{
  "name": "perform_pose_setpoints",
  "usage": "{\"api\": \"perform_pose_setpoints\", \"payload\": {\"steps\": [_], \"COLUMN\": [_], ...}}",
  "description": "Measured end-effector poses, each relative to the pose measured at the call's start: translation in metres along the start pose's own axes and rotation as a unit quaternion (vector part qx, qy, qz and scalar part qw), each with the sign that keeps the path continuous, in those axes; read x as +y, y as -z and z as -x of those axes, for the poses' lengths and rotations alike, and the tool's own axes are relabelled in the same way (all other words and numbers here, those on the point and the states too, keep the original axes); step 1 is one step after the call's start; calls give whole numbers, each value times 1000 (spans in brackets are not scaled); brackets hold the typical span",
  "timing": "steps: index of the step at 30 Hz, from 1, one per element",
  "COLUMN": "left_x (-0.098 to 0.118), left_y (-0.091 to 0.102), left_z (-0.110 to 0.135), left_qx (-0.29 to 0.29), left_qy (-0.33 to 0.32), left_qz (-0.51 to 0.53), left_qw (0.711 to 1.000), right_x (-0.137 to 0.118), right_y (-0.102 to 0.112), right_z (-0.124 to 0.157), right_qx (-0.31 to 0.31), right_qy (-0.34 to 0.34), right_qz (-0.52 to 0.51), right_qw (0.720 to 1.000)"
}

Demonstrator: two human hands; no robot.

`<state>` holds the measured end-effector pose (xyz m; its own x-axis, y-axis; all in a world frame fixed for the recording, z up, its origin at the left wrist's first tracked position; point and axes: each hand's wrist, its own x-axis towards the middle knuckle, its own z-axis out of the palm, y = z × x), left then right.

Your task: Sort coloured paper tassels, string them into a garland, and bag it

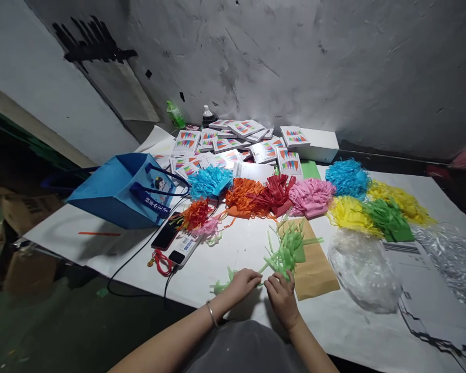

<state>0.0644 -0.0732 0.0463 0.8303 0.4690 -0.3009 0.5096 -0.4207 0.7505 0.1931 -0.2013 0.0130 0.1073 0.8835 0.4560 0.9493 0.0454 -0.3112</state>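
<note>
My left hand (244, 284) and my right hand (281, 296) meet at the near edge of the white table (81, 233). Both pinch a light green fringed paper strip (285, 251), fingers closed on it. The strip runs from a loose green end left of my left hand, between my fingers, up to a bunched green fringe lying on a brown paper envelope (314, 269). A thin bracelet circles my left wrist.
Piles of fringed paper in blue, orange, red, pink, yellow and green (310, 197) lie across the middle. Behind them sit several small white boxes (233, 142). A blue bag (120, 194), a phone (166, 235) with power bank and cable lie left. Clear plastic bags (363, 269) lie right.
</note>
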Motion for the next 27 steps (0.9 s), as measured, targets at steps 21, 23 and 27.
{"api": "perform_pose_setpoints", "payload": {"steps": [21, 23, 27], "left_x": [97, 99, 111], "left_y": [1, 6, 9], "left_z": [3, 1, -4], "left_qx": [23, 27, 48], "left_qy": [5, -42, -113], "left_qz": [398, 301, 147], "left_qw": [917, 952, 982], "right_x": [-13, -9, -4], "right_y": [83, 84, 99], "right_z": [0, 2, -1], "right_qx": [144, 146, 56], "right_qy": [-209, -211, -251], "right_qz": [-226, -215, -279], "right_qw": [940, 942, 925]}}
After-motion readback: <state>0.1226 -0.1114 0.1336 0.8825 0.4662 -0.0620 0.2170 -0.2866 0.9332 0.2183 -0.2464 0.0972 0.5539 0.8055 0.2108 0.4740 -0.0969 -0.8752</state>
